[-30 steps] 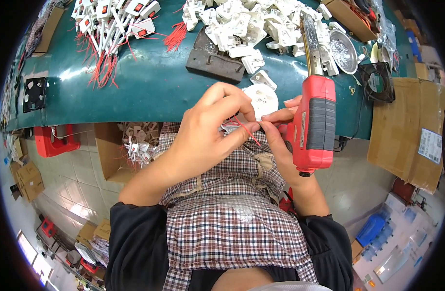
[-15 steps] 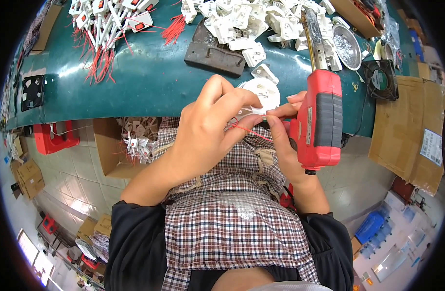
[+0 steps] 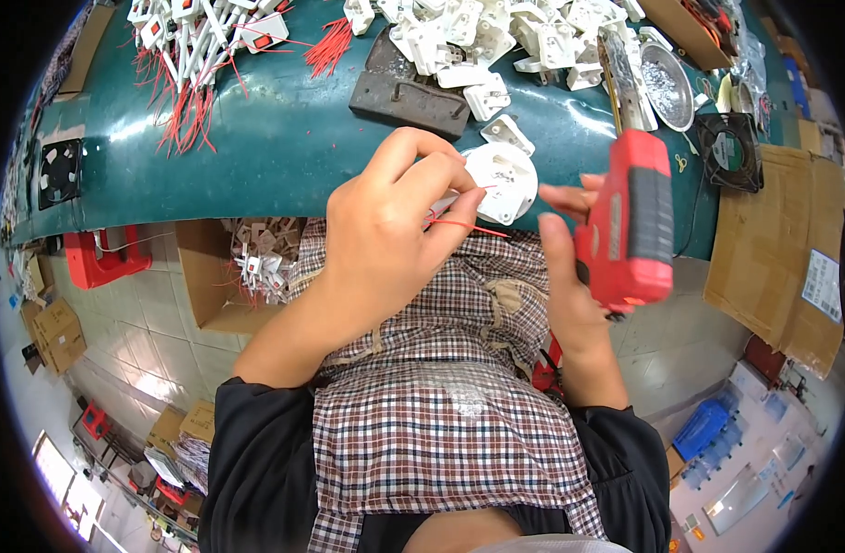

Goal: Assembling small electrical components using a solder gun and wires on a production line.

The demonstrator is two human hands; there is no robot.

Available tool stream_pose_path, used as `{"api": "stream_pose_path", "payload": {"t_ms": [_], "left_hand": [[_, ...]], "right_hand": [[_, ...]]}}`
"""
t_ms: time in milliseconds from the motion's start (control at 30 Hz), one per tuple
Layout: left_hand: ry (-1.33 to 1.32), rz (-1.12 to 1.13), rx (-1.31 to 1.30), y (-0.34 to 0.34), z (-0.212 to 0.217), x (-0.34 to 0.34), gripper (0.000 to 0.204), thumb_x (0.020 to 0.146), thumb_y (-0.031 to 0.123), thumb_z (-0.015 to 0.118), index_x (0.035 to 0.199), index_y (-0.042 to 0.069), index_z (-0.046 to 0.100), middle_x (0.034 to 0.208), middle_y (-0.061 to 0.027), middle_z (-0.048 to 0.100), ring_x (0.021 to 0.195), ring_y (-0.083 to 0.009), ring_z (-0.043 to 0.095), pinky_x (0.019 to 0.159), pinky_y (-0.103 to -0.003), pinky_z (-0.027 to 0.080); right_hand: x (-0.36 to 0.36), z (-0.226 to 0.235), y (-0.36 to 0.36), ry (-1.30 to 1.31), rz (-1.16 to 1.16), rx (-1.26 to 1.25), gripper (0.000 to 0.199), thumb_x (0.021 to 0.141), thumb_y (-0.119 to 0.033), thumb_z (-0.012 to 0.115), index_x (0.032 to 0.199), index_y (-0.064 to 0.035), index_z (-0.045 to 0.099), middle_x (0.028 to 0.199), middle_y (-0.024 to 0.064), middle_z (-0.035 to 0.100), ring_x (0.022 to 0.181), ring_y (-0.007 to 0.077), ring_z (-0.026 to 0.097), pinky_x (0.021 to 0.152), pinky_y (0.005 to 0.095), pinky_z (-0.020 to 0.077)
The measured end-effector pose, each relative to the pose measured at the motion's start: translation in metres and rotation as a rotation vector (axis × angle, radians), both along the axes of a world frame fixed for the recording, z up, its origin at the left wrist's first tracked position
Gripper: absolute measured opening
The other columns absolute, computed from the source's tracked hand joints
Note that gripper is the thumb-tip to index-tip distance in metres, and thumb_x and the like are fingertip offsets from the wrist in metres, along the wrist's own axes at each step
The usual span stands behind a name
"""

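Note:
My left hand is closed in a pinch, with a thin red wire coming out by its thumb. Right beside its fingertips, at the table's near edge, is a round white plastic housing with small metal parts inside. The palm side of the left hand is hidden. My right hand is apart from the housing, slightly blurred, its thumb and fingers spread. Over it in the picture lies a red, gun-shaped tool with a black grip; whether the hand touches it is hidden. A white plastic piece lies just beyond the housing.
Beyond my hands are a dark metal block, piled white plastic parts and white parts with red switches and wires. At right are a metal dish, a black fan and cardboard. A filled box stands below the edge.
My right hand has drawn away from the housing to the right, and its fingers have spread. The red tool has shifted right and tilted. The left hand has moved slightly left, keeping its pinch.

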State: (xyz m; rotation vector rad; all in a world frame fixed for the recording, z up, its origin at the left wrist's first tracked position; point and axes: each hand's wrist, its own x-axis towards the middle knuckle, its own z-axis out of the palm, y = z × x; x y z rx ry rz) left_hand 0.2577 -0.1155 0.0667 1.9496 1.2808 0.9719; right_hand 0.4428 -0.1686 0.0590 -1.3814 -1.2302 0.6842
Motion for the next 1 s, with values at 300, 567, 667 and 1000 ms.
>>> {"api": "stream_pose_path", "payload": {"t_ms": [300, 567, 667, 1000], "left_hand": [[0.000, 0.084, 0.103, 0.001, -0.012, 0.014, 0.015, 0.076, 0.003, 0.081, 0.081, 0.005, 0.067, 0.090, -0.0082, 0.069, 0.074, -0.0217, 0.070, 0.060, -0.032, 0.054], [0.012, 0.087, 0.197, 0.002, -0.019, 0.017, 0.018, 0.078, 0.007, 0.079, 0.080, 0.008, 0.061, 0.086, -0.0033, 0.061, 0.056, -0.0190, 0.062, 0.050, -0.031, 0.048], [0.015, 0.087, 0.198, 0.001, -0.020, 0.017, 0.018, 0.078, 0.007, 0.079, 0.081, 0.008, 0.061, 0.086, -0.0034, 0.061, 0.057, -0.0193, 0.062, 0.050, -0.032, 0.048], [0.027, 0.078, 0.131, 0.000, -0.014, 0.015, 0.015, 0.076, 0.003, 0.080, 0.081, 0.007, 0.067, 0.089, -0.0058, 0.067, 0.071, -0.0227, 0.068, 0.057, -0.032, 0.052]], "right_hand": [[0.020, 0.053, -0.066, 0.155, -0.081, -0.298, 0.068, 0.089, -0.036, 0.078, 0.139, -0.0012, 0.046, 0.078, 0.0029, 0.050, 0.065, 0.0122, 0.052, 0.059, 0.0265, 0.0439], [0.051, 0.059, -0.106, -0.122, 0.029, -0.527, 0.018, 0.080, -0.010, 0.079, 0.092, -0.0015, 0.068, 0.083, 0.0085, 0.065, 0.070, 0.0224, 0.064, 0.064, 0.0345, 0.0517], [0.059, 0.052, -0.107, -0.330, 0.150, -0.506, 0.019, 0.078, -0.006, 0.078, 0.094, -0.0009, 0.069, 0.085, 0.0113, 0.066, 0.068, 0.0272, 0.065, 0.061, 0.0359, 0.0517], [0.057, 0.043, -0.098, -0.384, 0.204, -0.447, 0.021, 0.074, -0.001, 0.077, 0.094, -0.0003, 0.070, 0.082, 0.0118, 0.065, 0.064, 0.0276, 0.063, 0.058, 0.0350, 0.0500]]}}
